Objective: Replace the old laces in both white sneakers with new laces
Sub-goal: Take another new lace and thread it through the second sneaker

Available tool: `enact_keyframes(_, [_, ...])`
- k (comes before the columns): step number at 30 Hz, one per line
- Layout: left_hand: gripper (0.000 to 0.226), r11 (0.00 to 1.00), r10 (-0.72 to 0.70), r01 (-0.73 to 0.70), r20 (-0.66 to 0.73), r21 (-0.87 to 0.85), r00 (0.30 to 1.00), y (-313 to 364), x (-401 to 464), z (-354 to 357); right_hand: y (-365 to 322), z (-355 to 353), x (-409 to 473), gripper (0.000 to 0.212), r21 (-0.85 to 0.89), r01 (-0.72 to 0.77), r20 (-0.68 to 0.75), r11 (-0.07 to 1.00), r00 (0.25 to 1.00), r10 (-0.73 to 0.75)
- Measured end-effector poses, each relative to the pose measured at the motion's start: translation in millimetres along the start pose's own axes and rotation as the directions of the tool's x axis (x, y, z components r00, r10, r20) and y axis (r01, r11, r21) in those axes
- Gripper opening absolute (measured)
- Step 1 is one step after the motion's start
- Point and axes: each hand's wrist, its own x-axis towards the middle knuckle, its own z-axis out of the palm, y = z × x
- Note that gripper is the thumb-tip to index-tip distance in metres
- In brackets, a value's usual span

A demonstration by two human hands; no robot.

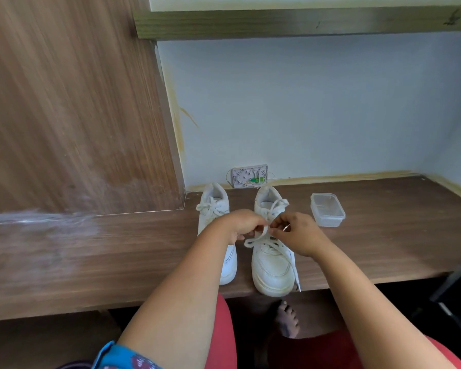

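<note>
Two white sneakers stand side by side on the wooden desk [117, 249], toes toward me. The left sneaker [216, 209] carries a tied white bow near its tongue; my left forearm covers its middle. Over the right sneaker [273, 267] both hands meet at the eyelets. My left hand [240, 225] pinches a white lace [258, 235] that loops down over the vamp. My right hand [296, 233] pinches the same lace close beside it. Another lace end trails down the sneaker's right side past the desk edge [294, 270].
A clear plastic container [327, 210] sits open to the right of the sneakers. A small white wall box [249, 176] is mounted behind them. A wooden panel [64, 115] rises at the left. My knees in red and a bare foot [286, 319] lie below the desk.
</note>
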Motion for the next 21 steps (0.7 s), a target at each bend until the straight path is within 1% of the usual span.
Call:
enact_keyframes(1, [0.019,0.983,0.024,-0.016,0.045,-0.182,0.999,3,-3,-3,-2,0,0,0.014,0.028,0.013,0.002,1.000,1.000,-0.013])
enact_keyframes(3, [0.023,0.875,0.108,-0.043,0.108,-0.481,0.988,10,-9,-10,-6,0,0,0.022,0.100,0.034,0.052,0.994,0.998,-0.040])
enact_keyframes(5, [0.024,0.738,0.187,-0.069,0.106,-0.672,0.977,16,-14,-17,-8,0,-3,0.026,0.225,0.017,0.179,0.974,0.982,-0.058])
enact_keyframes(6, [0.026,0.675,0.218,-0.080,0.095,-0.734,0.971,18,-15,-20,-8,2,-4,0.029,0.284,0.001,0.243,0.959,0.967,-0.073])
enact_keyframes(7, [0.027,0.613,0.252,-0.081,0.097,-0.786,0.963,21,-18,-22,-7,4,-4,0.032,0.304,-0.004,0.279,0.953,0.956,-0.085])
enact_keyframes(9, [0.030,0.508,0.319,-0.076,0.106,-0.858,0.942,23,-22,-27,-8,7,-4,0.033,0.271,0.040,0.258,0.962,0.960,-0.112])
enact_keyframes(10, [0.031,0.467,0.351,-0.082,0.100,-0.880,0.931,24,-23,-28,-10,8,-4,0.027,0.243,0.064,0.231,0.968,0.965,-0.121])
enact_keyframes(11, [0.031,0.423,0.375,-0.097,0.077,-0.901,0.924,24,-24,-28,-12,6,-5,0.020,0.219,0.074,0.233,0.973,0.964,-0.126])
enact_keyframes(12, [0.030,0.375,0.389,-0.122,0.037,-0.919,0.921,24,-22,-29,-13,3,-5,0.021,0.199,0.073,0.277,0.977,0.952,-0.128])
enact_keyframes(14, [0.025,0.250,0.377,-0.174,-0.070,-0.953,0.923,23,-18,-31,-13,-4,-8,0.032,0.175,0.027,0.400,0.984,0.911,-0.096])
enact_keyframes(16, [0.018,0.136,0.325,-0.233,-0.179,-0.963,0.929,18,-13,-36,-13,-12,-10,0.041,0.165,-0.048,0.437,0.985,0.899,-0.029])
enact_keyframes(17, [0.016,0.104,0.292,-0.258,-0.218,-0.961,0.931,15,-11,-39,-10,-16,-10,0.045,0.173,-0.081,0.426,0.982,0.905,-0.001])
enact_keyframes(18, [0.015,0.098,0.263,-0.277,-0.243,-0.956,0.934,11,-10,-43,-7,-20,-10,0.049,0.203,-0.103,0.417,0.974,0.909,0.009])
enact_keyframes(19, [0.015,0.120,0.232,-0.287,-0.255,-0.950,0.939,7,-9,-46,-4,-24,-10,0.051,0.256,-0.119,0.417,0.959,0.909,0.001])
enact_keyframes(20, [0.016,0.173,0.193,-0.289,-0.256,-0.942,0.947,5,-6,-49,-2,-29,-9,0.052,0.330,-0.138,0.427,0.934,0.904,-0.017])
enact_keyframes(21, [0.017,0.263,0.144,-0.287,-0.257,-0.921,0.956,2,-4,-50,0,-33,-9,0.050,0.413,-0.164,0.437,0.896,0.899,-0.037])
